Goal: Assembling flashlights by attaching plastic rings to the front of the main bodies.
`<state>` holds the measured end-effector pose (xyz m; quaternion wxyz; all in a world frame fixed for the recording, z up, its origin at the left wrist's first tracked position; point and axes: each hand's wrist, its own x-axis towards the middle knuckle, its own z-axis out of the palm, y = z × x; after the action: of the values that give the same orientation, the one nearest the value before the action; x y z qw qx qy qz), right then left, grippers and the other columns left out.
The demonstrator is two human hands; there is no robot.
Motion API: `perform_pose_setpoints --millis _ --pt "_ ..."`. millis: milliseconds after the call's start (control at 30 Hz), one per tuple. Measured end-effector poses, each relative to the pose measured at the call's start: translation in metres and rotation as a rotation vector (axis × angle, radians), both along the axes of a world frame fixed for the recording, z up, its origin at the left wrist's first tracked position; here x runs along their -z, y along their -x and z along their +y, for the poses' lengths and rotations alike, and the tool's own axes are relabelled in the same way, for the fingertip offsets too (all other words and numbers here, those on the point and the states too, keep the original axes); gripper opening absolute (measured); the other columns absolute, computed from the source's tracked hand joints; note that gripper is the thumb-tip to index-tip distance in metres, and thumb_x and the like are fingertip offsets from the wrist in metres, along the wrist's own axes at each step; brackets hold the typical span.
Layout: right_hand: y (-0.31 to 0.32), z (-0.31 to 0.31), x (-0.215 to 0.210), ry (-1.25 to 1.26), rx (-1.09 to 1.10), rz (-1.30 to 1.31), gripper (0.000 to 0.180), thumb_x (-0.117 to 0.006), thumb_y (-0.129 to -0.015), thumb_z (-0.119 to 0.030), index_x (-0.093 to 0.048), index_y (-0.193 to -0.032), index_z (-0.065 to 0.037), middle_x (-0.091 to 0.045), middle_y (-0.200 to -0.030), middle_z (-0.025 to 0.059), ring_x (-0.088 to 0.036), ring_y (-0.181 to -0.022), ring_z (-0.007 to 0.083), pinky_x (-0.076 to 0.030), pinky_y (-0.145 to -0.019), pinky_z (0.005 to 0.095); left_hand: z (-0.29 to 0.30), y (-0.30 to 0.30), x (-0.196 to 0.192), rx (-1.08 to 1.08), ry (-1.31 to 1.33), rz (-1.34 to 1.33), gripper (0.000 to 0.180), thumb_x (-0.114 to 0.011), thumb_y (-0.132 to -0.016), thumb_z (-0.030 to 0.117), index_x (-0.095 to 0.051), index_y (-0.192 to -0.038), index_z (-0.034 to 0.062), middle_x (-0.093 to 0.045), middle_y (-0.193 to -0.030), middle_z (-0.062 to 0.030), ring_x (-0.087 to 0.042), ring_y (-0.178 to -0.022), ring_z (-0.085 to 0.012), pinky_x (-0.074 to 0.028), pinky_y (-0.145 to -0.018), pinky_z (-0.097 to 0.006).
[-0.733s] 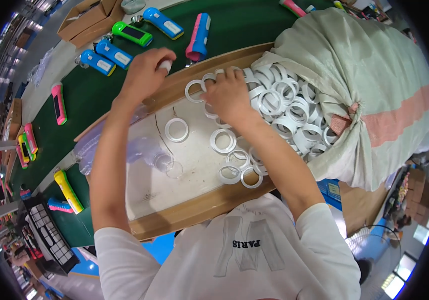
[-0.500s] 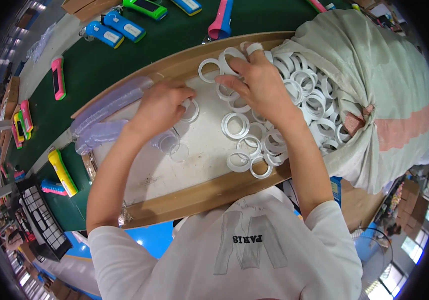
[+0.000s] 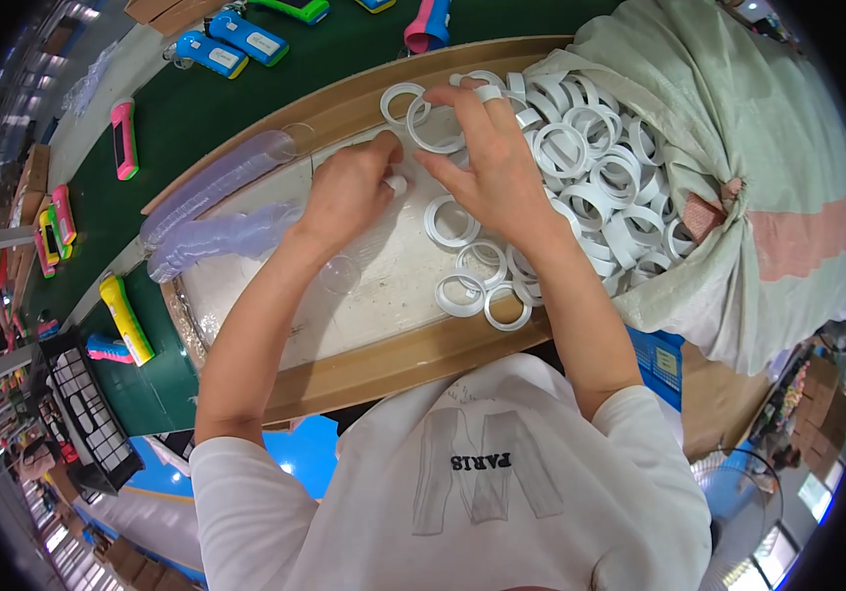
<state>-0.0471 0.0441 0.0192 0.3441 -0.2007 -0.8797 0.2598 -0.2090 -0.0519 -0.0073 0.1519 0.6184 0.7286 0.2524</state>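
Note:
My right hand (image 3: 497, 158) has its thumb and fingers around a white plastic ring (image 3: 411, 126), at the near side of the heap of white rings (image 3: 590, 167). A white band wraps one of its fingers. Just left of it, my left hand (image 3: 349, 192) is closed, with a small white bit showing at the fingertips; what it holds is mostly hidden. Two long rows of clear, purple-tinted discs (image 3: 226, 241) lie to the left in a shallow cardboard tray (image 3: 393, 369). One loose clear disc (image 3: 341, 276) lies below my left wrist.
A pale woven sack (image 3: 778, 187) spills the rings into the tray's right end. Several coloured handheld torch-like items, among them a pink one (image 3: 124, 138) and a yellow one (image 3: 125, 320), lie on the green table (image 3: 314, 74). A black basket (image 3: 88, 419) stands at the lower left.
Both hands have moved closer together, the left one up and right. The white ring that lay under my left hand no longer shows there. My right hand has shifted left with a ring.

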Motion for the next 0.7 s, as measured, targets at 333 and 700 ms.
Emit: perform_pose_setpoints --millis 333,700 --pt "-0.002 0.006 -0.003 0.14 -0.007 0.17 0.07 -0.078 -0.07 -0.012 -0.042 -0.129 -0.004 -0.051 -0.116 0.0191 -0.052 -0.089 0.034 -0.046 -0.082 0.0405 0.04 -0.01 -0.061 -0.117 -0.256 -0.642 0.01 -0.067 -0.085 0.006 -0.065 -0.095 0.0039 -0.064 -0.086 0.0019 -0.056 -0.076 -0.0047 -0.045 -0.066 -0.019" --pt "-0.007 0.011 -0.009 0.371 0.047 0.204 0.069 -0.066 -0.07 0.004 -0.039 -0.133 -0.006 -0.041 -0.119 0.0204 -0.048 -0.078 0.0231 -0.045 -0.079 0.0348 0.205 0.05 -0.009 -0.234 0.056 -0.028 0.062 -0.062 -0.083 0.047 -0.043 -0.136 0.0208 -0.066 -0.103 -0.0175 -0.064 -0.096 -0.035 -0.049 -0.083 -0.042"
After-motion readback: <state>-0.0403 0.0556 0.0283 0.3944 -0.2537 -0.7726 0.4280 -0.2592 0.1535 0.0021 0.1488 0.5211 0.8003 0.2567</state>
